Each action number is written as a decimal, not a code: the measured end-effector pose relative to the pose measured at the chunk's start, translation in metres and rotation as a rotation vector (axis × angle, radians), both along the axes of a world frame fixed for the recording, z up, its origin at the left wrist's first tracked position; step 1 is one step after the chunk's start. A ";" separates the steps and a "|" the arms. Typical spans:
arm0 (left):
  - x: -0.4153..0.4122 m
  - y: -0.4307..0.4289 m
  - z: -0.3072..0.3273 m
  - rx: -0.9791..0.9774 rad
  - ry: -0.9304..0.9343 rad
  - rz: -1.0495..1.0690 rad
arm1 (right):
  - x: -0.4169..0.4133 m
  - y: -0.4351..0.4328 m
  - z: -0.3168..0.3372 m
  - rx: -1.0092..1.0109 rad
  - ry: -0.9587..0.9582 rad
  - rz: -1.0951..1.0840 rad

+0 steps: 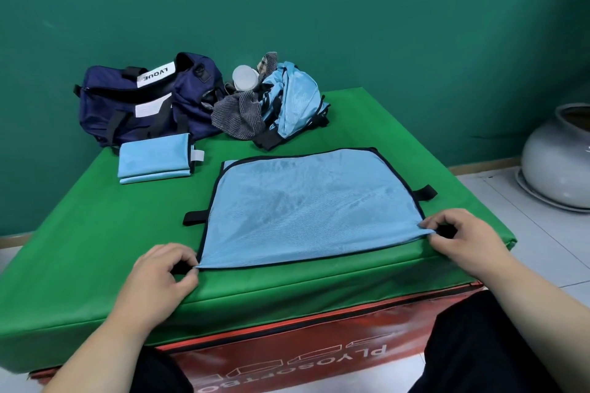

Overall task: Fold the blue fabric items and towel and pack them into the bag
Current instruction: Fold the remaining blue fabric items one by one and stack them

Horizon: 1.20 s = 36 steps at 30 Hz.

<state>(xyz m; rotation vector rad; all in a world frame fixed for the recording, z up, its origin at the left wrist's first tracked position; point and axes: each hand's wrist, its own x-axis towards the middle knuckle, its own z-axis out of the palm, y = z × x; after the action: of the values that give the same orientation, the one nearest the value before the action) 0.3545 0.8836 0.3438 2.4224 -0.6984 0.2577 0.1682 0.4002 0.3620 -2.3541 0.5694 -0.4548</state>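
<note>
Head view: the left hand (162,271) pinches the near left corner of the blue fabric (306,207), which lies flat on the green surface (79,233). The right hand (463,239) pinches its near right corner. Beyond the left hand lie a folded blue piece (155,163) and the navy bag (143,99).

Light: bright, even, diffuse.
Shadows: faint, soft-edged on the green surface (95,233).
Glare: mild sheen on the white jar (555,156).
Blur: blue fabric (303,207) weave smeared — slightly soft.
Edges: wide-angle bowing.
</note>
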 end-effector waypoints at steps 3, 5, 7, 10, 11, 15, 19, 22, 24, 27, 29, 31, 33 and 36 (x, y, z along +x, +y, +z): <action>-0.002 -0.002 0.002 -0.004 0.024 0.010 | 0.001 0.001 0.000 0.004 -0.006 0.002; -0.001 -0.003 0.002 -0.005 0.029 0.011 | 0.001 0.001 0.000 0.005 -0.003 0.004; -0.001 -0.002 0.002 -0.006 0.034 0.016 | 0.000 0.001 0.001 0.001 0.002 0.008; -0.002 -0.003 0.002 -0.009 0.031 0.015 | 0.001 0.001 0.001 -0.004 0.003 0.012; -0.002 -0.003 0.002 -0.011 0.029 0.015 | 0.001 0.002 0.001 -0.004 0.004 0.011; -0.004 -0.004 0.002 -0.016 0.031 0.039 | -0.002 0.002 0.001 -0.011 0.002 0.013; -0.013 -0.006 0.006 -0.022 0.027 0.083 | -0.009 0.008 0.005 -0.045 -0.001 0.040; -0.021 -0.006 0.011 -0.008 0.026 0.092 | -0.017 0.012 0.009 -0.069 0.011 0.055; -0.028 -0.004 0.014 -0.005 0.040 0.087 | -0.024 0.015 0.011 -0.072 0.022 0.061; -0.039 0.002 0.020 0.028 0.050 0.059 | -0.037 0.019 0.016 -0.062 0.019 0.045; -0.044 0.011 0.024 0.046 0.050 0.024 | -0.047 0.022 0.019 -0.023 -0.016 0.011; -0.047 0.022 0.035 0.073 0.021 -0.042 | -0.056 0.023 0.021 0.029 -0.048 -0.018; -0.043 0.031 0.047 0.108 -0.004 -0.083 | -0.060 0.021 0.024 0.060 -0.040 -0.015; -0.031 0.029 0.065 0.168 -0.023 -0.114 | -0.052 0.012 0.030 0.092 -0.015 -0.007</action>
<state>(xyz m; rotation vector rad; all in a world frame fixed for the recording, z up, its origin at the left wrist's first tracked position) 0.3236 0.9129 0.4089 2.5298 -0.8968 0.1872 0.1163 0.4126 0.3923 -2.2604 0.5791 -0.4403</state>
